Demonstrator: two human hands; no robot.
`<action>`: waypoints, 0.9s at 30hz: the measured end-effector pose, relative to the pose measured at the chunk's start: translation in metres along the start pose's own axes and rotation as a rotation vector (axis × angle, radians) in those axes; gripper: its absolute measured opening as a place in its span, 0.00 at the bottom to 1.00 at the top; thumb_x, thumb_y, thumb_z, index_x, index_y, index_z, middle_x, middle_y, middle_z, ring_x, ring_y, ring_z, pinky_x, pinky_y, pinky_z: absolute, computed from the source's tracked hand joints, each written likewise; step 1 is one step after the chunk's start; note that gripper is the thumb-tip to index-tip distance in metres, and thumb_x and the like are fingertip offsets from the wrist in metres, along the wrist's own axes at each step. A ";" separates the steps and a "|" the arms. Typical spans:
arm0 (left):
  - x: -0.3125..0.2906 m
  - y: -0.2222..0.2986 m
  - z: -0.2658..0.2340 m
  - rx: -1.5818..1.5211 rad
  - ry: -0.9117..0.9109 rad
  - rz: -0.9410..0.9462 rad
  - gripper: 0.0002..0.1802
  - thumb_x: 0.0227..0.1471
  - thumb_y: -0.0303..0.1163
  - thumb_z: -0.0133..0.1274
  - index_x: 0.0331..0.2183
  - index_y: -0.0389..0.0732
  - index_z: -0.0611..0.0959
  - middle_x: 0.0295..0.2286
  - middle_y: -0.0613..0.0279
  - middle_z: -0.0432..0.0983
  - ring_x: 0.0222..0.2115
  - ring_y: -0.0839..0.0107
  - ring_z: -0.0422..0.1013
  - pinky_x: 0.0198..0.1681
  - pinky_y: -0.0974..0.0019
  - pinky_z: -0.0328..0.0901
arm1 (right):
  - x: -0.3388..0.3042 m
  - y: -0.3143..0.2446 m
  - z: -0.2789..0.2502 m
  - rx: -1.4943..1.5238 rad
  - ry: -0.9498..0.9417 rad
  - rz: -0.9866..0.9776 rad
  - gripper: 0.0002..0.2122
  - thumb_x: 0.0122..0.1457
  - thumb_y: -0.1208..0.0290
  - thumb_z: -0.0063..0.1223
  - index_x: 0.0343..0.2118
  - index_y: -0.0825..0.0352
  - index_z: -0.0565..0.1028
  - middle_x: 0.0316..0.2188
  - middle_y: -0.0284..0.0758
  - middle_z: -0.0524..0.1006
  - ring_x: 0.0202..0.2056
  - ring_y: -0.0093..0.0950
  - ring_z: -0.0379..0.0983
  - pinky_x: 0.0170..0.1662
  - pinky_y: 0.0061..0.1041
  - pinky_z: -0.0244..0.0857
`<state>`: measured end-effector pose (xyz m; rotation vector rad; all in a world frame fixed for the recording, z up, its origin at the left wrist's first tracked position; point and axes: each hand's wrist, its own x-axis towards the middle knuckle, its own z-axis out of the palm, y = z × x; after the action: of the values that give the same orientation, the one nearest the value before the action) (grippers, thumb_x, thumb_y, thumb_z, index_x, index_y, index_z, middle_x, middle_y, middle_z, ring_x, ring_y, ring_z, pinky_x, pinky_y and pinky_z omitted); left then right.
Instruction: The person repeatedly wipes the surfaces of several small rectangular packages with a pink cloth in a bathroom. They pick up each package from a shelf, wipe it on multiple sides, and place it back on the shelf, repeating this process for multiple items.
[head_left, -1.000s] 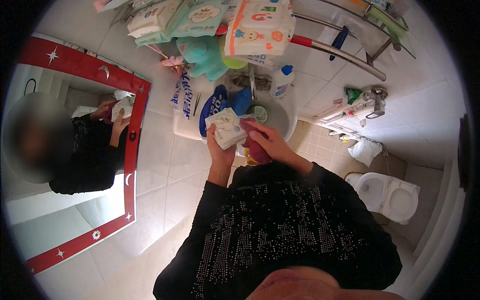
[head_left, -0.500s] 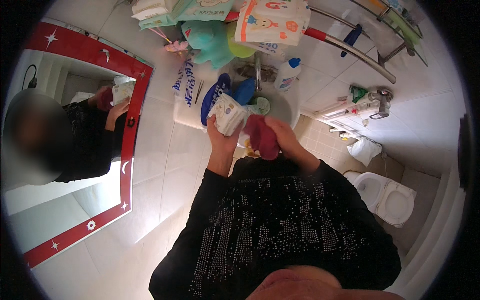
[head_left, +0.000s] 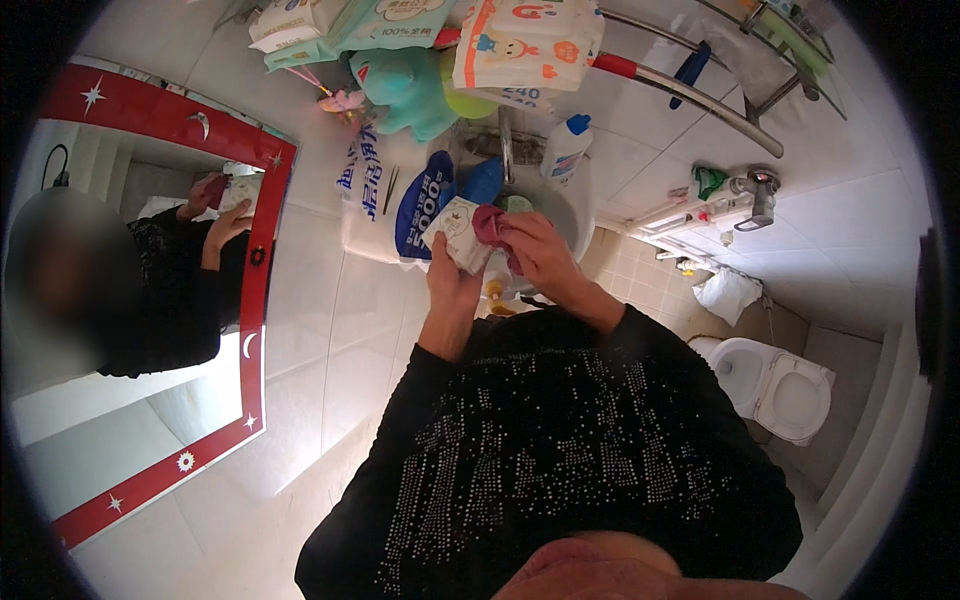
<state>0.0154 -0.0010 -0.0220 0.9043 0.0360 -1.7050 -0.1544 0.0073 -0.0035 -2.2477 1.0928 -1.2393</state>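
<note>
Held up over the near side of the sink (head_left: 577, 222) is a small, boxy white package (head_left: 458, 238) with printed faces. The fingers of my left hand (head_left: 452, 285) are wrapped round it from below and the left. My right hand (head_left: 545, 258) grips a dark red cloth (head_left: 490, 226), bunched up and pressed onto the package's right side. Part of the cloth hangs below my right fingers. Just behind the package lie blue plastic packaging (head_left: 484, 181) and a larger white-and-blue pack (head_left: 424, 205).
A white bottle with a blue cap (head_left: 566, 150) stands at the sink's back right. Above the sink are a teal toy (head_left: 405, 92) and a wipes pack (head_left: 528, 45) by a metal rail (head_left: 700, 100). A red-framed mirror (head_left: 255, 300) is left; a toilet (head_left: 745, 368) is right.
My right hand has brought the red cloth left and up onto the package. The package is turned slightly in my left hand. The whole view has shifted a little.
</note>
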 end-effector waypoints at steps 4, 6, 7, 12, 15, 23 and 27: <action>0.004 0.000 -0.009 0.091 -0.025 0.119 0.23 0.66 0.41 0.36 0.56 0.38 0.67 0.51 0.53 0.70 0.50 0.56 0.70 0.51 0.52 0.68 | -0.013 -0.016 0.014 0.109 -0.246 0.019 0.17 0.46 0.79 0.57 0.43 0.64 0.75 0.43 0.39 0.74 0.46 0.41 0.70 0.50 0.36 0.64; -0.001 0.007 -0.002 0.067 -0.046 0.210 0.22 0.66 0.40 0.37 0.56 0.37 0.67 0.51 0.52 0.70 0.49 0.56 0.70 0.51 0.52 0.69 | -0.011 -0.016 0.009 0.154 -0.307 0.110 0.16 0.50 0.78 0.57 0.44 0.64 0.76 0.43 0.40 0.75 0.46 0.41 0.71 0.49 0.35 0.66; -0.002 0.009 0.000 0.053 -0.058 0.252 0.22 0.66 0.39 0.37 0.56 0.36 0.66 0.51 0.52 0.70 0.49 0.55 0.71 0.50 0.52 0.69 | -0.010 -0.015 0.005 0.173 -0.339 0.158 0.16 0.51 0.78 0.57 0.45 0.64 0.76 0.42 0.41 0.76 0.46 0.41 0.72 0.49 0.34 0.67; -0.007 0.007 0.005 0.103 -0.040 0.403 0.21 0.65 0.38 0.41 0.55 0.39 0.66 0.51 0.52 0.70 0.50 0.55 0.71 0.51 0.52 0.69 | 0.000 -0.019 -0.020 0.501 0.070 0.638 0.12 0.59 0.76 0.51 0.46 0.66 0.75 0.43 0.43 0.76 0.43 0.42 0.76 0.45 0.33 0.70; -0.005 0.000 0.007 0.098 -0.041 0.387 0.19 0.65 0.36 0.42 0.55 0.40 0.66 0.50 0.53 0.70 0.49 0.57 0.71 0.50 0.53 0.70 | 0.006 -0.015 -0.009 0.168 0.137 0.314 0.12 0.60 0.77 0.48 0.46 0.67 0.76 0.43 0.44 0.74 0.44 0.43 0.73 0.47 0.35 0.67; 0.001 -0.006 -0.001 0.111 -0.019 0.351 0.18 0.65 0.36 0.43 0.53 0.40 0.68 0.48 0.53 0.72 0.48 0.58 0.71 0.50 0.55 0.70 | -0.011 -0.010 0.011 0.076 -0.015 0.121 0.14 0.54 0.78 0.49 0.45 0.66 0.75 0.41 0.43 0.72 0.43 0.44 0.69 0.45 0.37 0.66; 0.000 -0.002 0.001 0.070 -0.024 0.335 0.18 0.65 0.36 0.43 0.53 0.39 0.68 0.49 0.53 0.72 0.48 0.58 0.72 0.50 0.54 0.70 | -0.027 -0.014 0.018 0.093 -0.017 0.180 0.13 0.55 0.82 0.50 0.44 0.66 0.77 0.41 0.41 0.74 0.41 0.42 0.71 0.46 0.34 0.67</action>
<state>0.0134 -0.0009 -0.0222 0.8867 -0.1823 -1.4113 -0.1420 0.0354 -0.0199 -2.0388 1.1768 -1.1705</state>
